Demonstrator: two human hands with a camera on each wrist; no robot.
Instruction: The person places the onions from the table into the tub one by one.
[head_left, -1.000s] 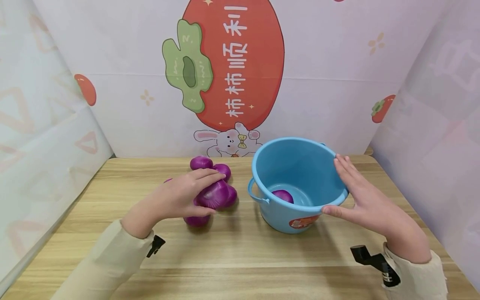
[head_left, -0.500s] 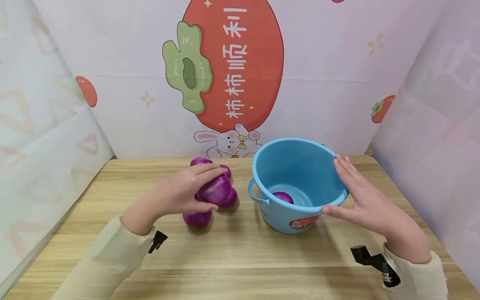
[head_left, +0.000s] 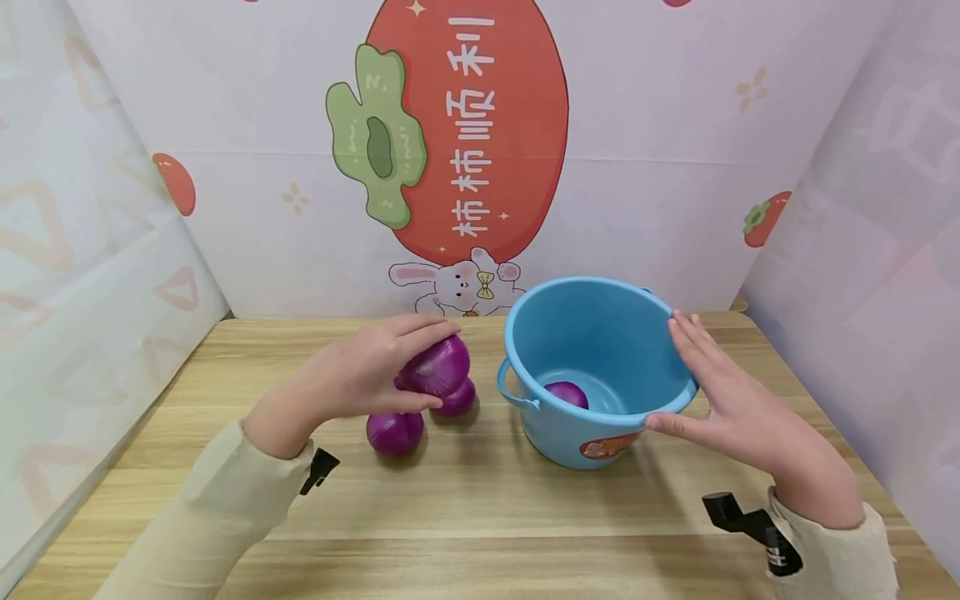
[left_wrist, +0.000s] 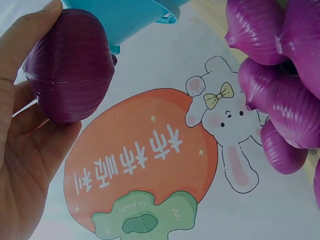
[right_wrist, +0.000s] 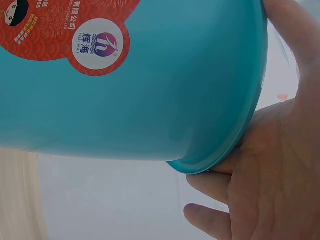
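Observation:
A purple onion (head_left: 438, 367) is held in my left hand (head_left: 352, 367), pinched between thumb and fingers above the other onions. The left wrist view shows this onion (left_wrist: 70, 65) off the table. Beneath and beside the hand lie a front onion (head_left: 395, 433) and another onion (head_left: 456, 398); others are hidden by the hand. My right hand (head_left: 738, 404) rests on the right rim of a blue bucket (head_left: 581, 437), fingers spread and fairly straight, thumb at the front rim. One onion (head_left: 566, 393) lies on the bucket's floor.
The wooden table (head_left: 480, 517) ends at a printed backdrop (head_left: 637, 208) with a large persimmon and a rabbit. The bucket's handle (head_left: 510, 387) hangs on its left side. Several loose onions (left_wrist: 295, 110) cluster in the left wrist view.
My left hand has raised the onion from the cluster and moved slightly away from me and to the right. My right hand and the bucket have stayed put.

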